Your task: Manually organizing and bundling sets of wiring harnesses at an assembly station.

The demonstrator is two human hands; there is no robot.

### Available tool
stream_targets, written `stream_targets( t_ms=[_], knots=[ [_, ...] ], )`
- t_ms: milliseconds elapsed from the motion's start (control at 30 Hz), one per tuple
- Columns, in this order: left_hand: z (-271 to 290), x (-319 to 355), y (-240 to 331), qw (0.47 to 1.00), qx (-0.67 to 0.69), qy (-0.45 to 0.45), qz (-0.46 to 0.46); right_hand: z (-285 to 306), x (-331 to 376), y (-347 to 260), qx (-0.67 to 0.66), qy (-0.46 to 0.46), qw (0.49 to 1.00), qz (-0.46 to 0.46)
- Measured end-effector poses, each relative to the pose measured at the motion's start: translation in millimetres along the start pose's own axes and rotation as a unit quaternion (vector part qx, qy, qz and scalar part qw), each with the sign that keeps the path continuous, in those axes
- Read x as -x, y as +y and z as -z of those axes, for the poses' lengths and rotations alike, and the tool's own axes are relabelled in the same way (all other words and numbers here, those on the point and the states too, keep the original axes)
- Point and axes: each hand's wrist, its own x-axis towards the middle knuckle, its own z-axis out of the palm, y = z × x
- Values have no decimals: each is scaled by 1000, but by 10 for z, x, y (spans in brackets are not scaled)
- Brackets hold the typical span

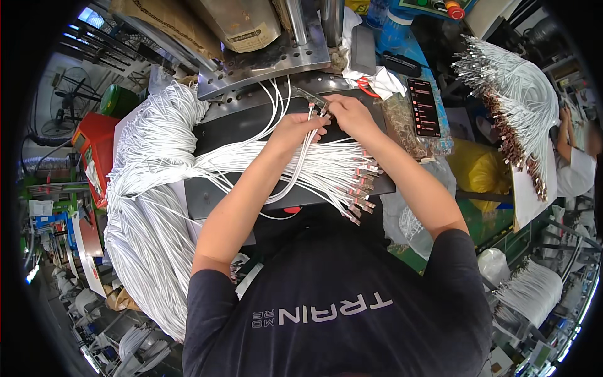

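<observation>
My left hand (294, 132) is closed around a few white cables (300, 162) close to their connector ends. Just to its right, my right hand (352, 115) pinches at the small metal-ended connectors (324, 112), its fingers closed; the exact piece between them is partly hidden. Both hands meet over the dark work surface, in front of the metal press. Below them lies a fanned bundle of white cables (320, 164), its connector tips (361, 195) with red and brown parts pointing right. A few more white cables (274, 103) run up under the press.
The metal press (264, 69) stands at the back. Thick white cable coils (154, 138) hang at the left. A phone (424, 108), red-handled tool (367, 87) and blue bottle (394, 31) are at the right. Farther right hangs another cable bundle (518, 94), near another person (575, 157).
</observation>
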Motion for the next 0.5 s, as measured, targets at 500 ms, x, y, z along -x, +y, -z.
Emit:
stream_targets(
  t_ms=[500],
  knots=[
    [167, -35, 29, 999, -12, -29, 38, 190, 8, -75, -6, -88, 996, 3]
  ],
)
